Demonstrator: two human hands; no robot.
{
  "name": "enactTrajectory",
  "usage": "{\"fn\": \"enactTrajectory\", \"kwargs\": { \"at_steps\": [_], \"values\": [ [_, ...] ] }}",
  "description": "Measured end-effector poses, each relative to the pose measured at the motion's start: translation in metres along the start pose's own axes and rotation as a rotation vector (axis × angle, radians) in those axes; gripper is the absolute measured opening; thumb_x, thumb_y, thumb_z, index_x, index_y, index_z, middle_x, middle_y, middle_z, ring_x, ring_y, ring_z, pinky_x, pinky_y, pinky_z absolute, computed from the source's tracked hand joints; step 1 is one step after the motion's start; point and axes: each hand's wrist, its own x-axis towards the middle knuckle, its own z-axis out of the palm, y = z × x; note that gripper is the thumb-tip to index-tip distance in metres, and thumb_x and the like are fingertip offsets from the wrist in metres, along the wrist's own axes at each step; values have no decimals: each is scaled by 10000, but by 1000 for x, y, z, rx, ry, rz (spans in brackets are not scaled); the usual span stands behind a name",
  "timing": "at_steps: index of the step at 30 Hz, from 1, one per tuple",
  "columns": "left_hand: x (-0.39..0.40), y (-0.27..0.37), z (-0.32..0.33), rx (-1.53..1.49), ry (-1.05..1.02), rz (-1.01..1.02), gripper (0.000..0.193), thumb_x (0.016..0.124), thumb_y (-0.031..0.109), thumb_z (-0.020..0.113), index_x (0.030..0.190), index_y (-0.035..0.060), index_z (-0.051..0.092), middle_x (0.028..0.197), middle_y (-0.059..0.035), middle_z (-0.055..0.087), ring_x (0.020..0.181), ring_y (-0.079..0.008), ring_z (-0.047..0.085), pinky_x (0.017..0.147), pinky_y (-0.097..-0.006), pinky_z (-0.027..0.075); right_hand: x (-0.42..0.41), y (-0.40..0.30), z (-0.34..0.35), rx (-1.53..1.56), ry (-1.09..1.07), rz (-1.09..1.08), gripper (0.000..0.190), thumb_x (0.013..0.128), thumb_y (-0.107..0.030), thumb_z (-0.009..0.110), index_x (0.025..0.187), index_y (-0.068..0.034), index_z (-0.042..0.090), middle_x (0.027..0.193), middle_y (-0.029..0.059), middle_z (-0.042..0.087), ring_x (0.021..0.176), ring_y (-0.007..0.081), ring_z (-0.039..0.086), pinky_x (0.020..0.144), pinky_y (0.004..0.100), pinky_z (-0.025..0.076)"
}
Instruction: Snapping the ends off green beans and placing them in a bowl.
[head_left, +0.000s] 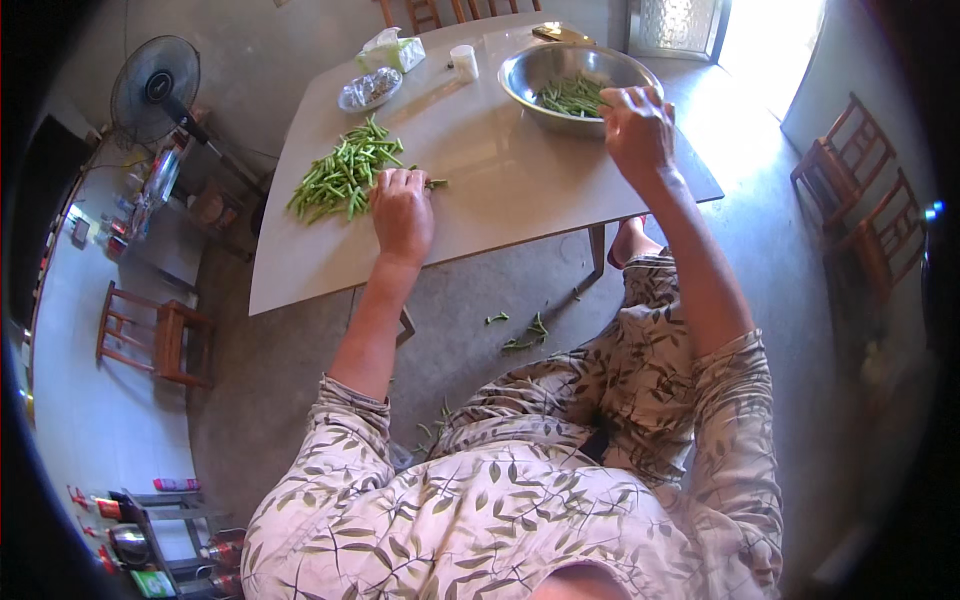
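A loose pile of cut green beans (341, 176) lies on the left part of the pale table (487, 202). At the pile's right edge is my left hand (403, 214), back upward and fingers curled, with bean pieces (437, 183) sticking out beside its fingertips. To the right stands a wide stainless steel bowl (517, 82) holding more green beans (566, 96). My right hand (641, 127) reaches over the bowl's near right rim, its fingers bent towards the beans inside. Its fingertips are partly hidden, so whether they grip a bean is unclear.
Behind the pile sit a plastic-covered dish (370, 90), a tissue box (391, 54) and a white container (464, 63). Bean scraps (536, 330) lie on the concrete floor. A pedestal fan (157, 88) stands left; wooden chairs (844, 165) line the right wall.
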Motion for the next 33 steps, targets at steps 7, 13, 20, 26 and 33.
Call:
{"fn": "enactTrajectory", "kwargs": {
  "at_steps": [7,13,20,26,33],
  "values": [
    [1,-2,3,-29,-37,-6,115,786,104,745,889,99,693,916,-71,661,951,-289,581,868,-413,468,-26,-38,-18,293,-38,-98,116,864,-149,684,962,-104,726,995,75,698,1065,286,577,930,462,420],
    [4,7,2,-83,-65,95,113,799,105,737,893,84,678,886,-85,653,939,-299,590,868,-420,467,-42,-50,-14,446,-217,-136,89,839,-75,653,907,-69,710,955,87,686,1050,292,563,948,454,414],
    [7,10,3,-200,-94,102,116,797,91,730,904,73,690,889,-98,647,933,-312,586,868,-419,463,-52,-63,-10,509,-321,-229,54,801,-56,673,850,-76,685,898,65,664,997,284,560,876,435,449],
    [12,18,-6,-189,-141,164,107,809,106,713,903,62,688,925,-118,644,944,-319,578,869,-427,461,-54,-65,-8,512,-354,-238,59,787,-56,683,844,-71,679,894,69,658,980,290,563,870,442,453],
    [11,33,-1,-390,-190,215,120,837,104,690,933,32,693,940,-142,662,945,-351,591,868,-446,475,-60,-81,-2,585,-340,-213,169,847,-151,701,1000,-79,702,976,94,682,1033,300,580,901,440,462]
  ]
}}
